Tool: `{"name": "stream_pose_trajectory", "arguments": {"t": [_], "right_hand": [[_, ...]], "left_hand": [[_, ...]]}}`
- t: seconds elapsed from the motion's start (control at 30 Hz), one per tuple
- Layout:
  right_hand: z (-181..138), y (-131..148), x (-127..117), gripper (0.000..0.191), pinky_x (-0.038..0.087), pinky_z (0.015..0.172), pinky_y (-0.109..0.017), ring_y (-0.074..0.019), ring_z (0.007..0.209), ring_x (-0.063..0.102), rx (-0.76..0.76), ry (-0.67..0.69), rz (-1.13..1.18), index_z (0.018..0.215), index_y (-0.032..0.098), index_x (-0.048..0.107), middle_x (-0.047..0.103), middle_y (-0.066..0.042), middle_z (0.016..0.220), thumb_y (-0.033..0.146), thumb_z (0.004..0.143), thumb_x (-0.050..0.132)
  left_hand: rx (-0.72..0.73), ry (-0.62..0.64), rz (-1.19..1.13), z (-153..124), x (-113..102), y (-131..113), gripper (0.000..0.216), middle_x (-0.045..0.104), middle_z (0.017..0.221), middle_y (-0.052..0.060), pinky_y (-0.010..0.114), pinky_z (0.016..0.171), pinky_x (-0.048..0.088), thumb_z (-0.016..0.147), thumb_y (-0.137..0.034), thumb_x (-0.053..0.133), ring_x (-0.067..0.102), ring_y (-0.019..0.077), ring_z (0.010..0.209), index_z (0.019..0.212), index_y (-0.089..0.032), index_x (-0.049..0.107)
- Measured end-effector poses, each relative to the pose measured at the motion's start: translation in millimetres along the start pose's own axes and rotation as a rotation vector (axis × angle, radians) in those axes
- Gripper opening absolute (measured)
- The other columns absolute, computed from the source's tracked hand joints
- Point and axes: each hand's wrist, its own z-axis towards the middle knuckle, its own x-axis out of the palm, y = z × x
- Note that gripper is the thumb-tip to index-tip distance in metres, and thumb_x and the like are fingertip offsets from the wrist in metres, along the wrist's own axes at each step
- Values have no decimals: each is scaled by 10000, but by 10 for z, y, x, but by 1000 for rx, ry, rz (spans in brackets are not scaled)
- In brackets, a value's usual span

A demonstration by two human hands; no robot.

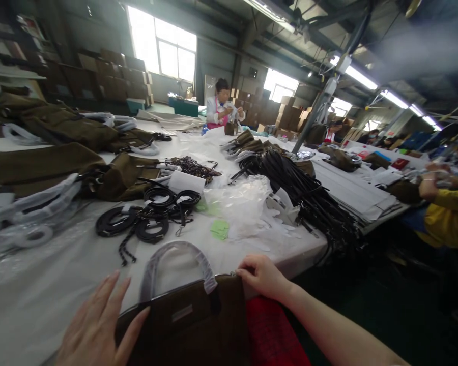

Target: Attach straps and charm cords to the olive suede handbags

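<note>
Squarely between the two hands stands a dark brown handbag at the table's near edge, top seam running crosswise; the right hand pinches its zip end, the left hand spreads open against the opposite corner.

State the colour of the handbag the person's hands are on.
The handbag is dark olive-brown; it shows best in the head view.

Blown-out windows, glowing tube lights, dim floor, hazy upper right, stretched edges
</note>
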Motion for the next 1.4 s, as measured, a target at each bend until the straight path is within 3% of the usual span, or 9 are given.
{"name": "stream_pose_trajectory", "arguments": {"t": [0.17, 0.4, 0.63, 0.73, 0.9, 1.13, 1.27, 1.4], "right_hand": [[-8, -64, -73, 174, 432, 689, -272, -179, 733, 635, 9, -29, 33, 746, 185, 705, 710, -26, 748, 262, 864, 604], [142, -261, -48, 271, 423, 649, -291, -193, 694, 618, -29, 32, -6, 755, 192, 687, 687, -28, 722, 364, 908, 544], [713, -123, 46, 293, 432, 677, -292, -207, 744, 649, -119, 59, -173, 783, 199, 710, 729, -51, 789, 368, 917, 512], [1002, -83, 86, 257, 416, 673, -276, -205, 784, 658, -73, 51, -334, 792, 195, 724, 745, -64, 840, 311, 904, 523], [1373, -63, 181, 255, 414, 682, -265, -194, 788, 662, -14, 59, -419, 830, 202, 743, 754, -58, 846, 312, 911, 528], [1896, 361, 322, 244, 446, 720, -274, -220, 865, 672, -99, 124, -476, 890, 228, 765, 756, -66, 918, 346, 896, 551], [2218, 543, 406, 289, 462, 865, -326, -262, 1014, 645, -131, 100, -507, 1086, 188, 719, 701, -123, 1129, 262, 908, 505], [2488, 588, 490, 573, 358, 1071, -360, -283, 1305, 472, -194, 99, -522, 1406, 148, 499, 510, -159, 1435, 168, 838, 577]], "left_hand": [[-110, 148, 217, 352, 29, -69, 745, 467, 1480, 201, 484, 1149, 328, 862, -591, 366, 414, 339, 1391, 1383, -73, 491], [-136, 95, 241, 263, 11, -82, 666, 569, 1404, 162, 443, 1067, 450, 892, -553, 461, 545, 313, 1282, 1356, -84, 549], [-153, 42, 180, 279, -33, -152, 564, 628, 1342, 125, 431, 1031, 491, 882, -505, 540, 600, 298, 1218, 1317, -148, 591], [-169, 40, 149, 290, -42, -150, 570, 637, 1327, 131, 441, 1043, 481, 875, -520, 550, 603, 305, 1210, 1299, -144, 603], [-165, 49, 142, 293, -23, -131, 530, 664, 1282, 130, 452, 1022, 488, 886, -534, 529, 618, 312, 1176, 1219, -140, 654], [-150, 15, 138, 266, -28, -162, 443, 691, 1230, 113, 435, 978, 509, 886, -493, 549, 647, 298, 1118, 1159, -169, 679], [-145, 1, 130, 248, -33, -158, 405, 699, 1216, 103, 430, 962, 518, 877, -463, 566, 657, 293, 1099, 1139, -179, 688], [-113, -31, 150, 238, -23, -138, 397, 713, 1191, 97, 413, 935, 532, 872, -463, 575, 671, 290, 1073, 1124, -180, 695]]}}
